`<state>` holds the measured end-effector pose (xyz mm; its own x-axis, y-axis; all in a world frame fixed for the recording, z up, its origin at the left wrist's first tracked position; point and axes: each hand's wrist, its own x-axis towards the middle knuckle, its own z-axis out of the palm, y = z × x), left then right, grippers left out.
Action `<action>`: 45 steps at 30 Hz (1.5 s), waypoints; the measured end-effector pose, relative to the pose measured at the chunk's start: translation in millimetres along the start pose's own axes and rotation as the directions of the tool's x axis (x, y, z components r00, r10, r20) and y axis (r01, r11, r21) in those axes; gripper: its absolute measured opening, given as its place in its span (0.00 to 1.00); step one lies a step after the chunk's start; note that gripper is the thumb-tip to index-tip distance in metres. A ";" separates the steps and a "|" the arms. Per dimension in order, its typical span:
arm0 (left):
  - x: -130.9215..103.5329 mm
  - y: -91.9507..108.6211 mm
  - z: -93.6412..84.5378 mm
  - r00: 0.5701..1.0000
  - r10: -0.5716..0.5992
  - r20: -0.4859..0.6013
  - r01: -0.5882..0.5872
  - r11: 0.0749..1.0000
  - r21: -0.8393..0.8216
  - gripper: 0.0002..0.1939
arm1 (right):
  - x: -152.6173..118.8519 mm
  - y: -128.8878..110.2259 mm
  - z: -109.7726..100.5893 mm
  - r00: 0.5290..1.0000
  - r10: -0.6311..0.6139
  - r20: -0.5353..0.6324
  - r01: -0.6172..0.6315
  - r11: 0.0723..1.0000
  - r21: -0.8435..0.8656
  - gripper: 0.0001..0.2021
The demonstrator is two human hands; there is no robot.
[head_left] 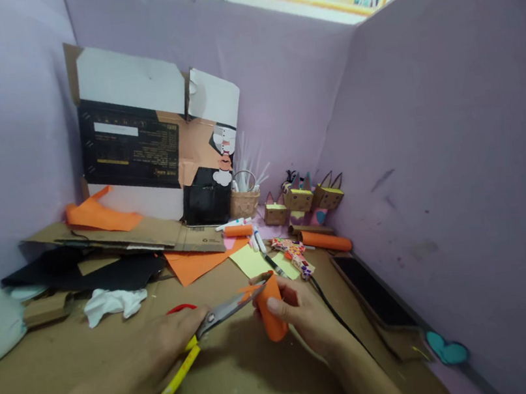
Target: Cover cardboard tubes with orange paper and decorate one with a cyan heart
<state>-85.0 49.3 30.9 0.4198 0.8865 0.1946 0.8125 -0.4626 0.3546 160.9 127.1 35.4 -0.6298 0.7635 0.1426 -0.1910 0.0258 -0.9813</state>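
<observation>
Left hand (167, 346) grips scissors (213, 323), blades around an orange tube (272, 317) that the right hand's (305, 316) fingers (277, 307) clasp, at 3 o'clock of it

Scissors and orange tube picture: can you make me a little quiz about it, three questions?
1. True or false: the left hand holds the scissors.
2. What does the right hand hold? A) the white crumpled paper B) the orange paper tube C) the black phone
3. Fill in: the scissor blades meet the tube at its ____ end.

Key
1. True. The left hand grips the handles, beside a yellow tape measure.
2. B. The white crumpled paper lies untouched farther left, and the black phone lies to the right by the wall.
3. Top.
</observation>
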 end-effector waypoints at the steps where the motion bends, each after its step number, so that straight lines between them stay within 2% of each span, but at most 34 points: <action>1: -0.6 -0.3 1.1 1.000 0.000 0.002 0.000 1.000 0.005 0.18 | 0.5 2.9 -0.9 1.000 -0.007 -0.024 0.007 1.000 -0.002 0.16; 5: -1.9 -1.5 4.7 0.999 -0.012 -0.040 0.014 0.998 0.054 0.21 | 2.5 8.3 -3.0 0.995 -0.032 -0.090 0.025 0.997 -0.075 0.18; 10: -2.6 -3.9 3.7 1.000 -0.018 -0.015 0.021 0.985 0.170 0.21 | 1.9 6.5 -3.4 0.993 0.015 -0.115 -0.022 0.998 -0.062 0.24; 14: -2.6 -4.6 1.4 0.998 0.042 -0.039 -0.032 0.974 0.224 0.21 | -0.6 5.6 -2.3 0.996 0.054 -0.067 -0.055 0.998 -0.008 0.24; 17: -1.7 -3.2 -0.2 0.998 0.062 -0.021 -0.057 0.981 0.184 0.21 | -2.2 5.1 -1.3 0.997 0.067 0.024 -0.068 0.998 0.016 0.20; 20: -1.8 -1.1 -1.9 0.998 0.069 -0.014 -0.066 0.984 0.164 0.20 | -2.8 4.5 -0.2 0.996 0.073 0.047 -0.075 0.996 0.037 0.21; 32: -3.3 -0.1 -2.0 0.998 0.053 0.017 -0.055 0.986 0.157 0.20 | -1.5 2.5 2.0 0.997 0.063 -0.032 -0.064 0.998 -0.015 0.23; 45: -2.1 3.4 2.0 1.000 -0.025 0.015 0.025 0.999 0.046 0.15 | -0.7 -3.0 9.6 0.989 -0.012 -0.146 -0.023 0.972 -0.233 0.16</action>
<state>-82.3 45.9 29.8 0.4051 0.8979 0.1722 0.8402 -0.4399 0.3173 154.6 120.3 39.5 -0.5110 0.8491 0.1336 0.0044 0.1581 -0.9874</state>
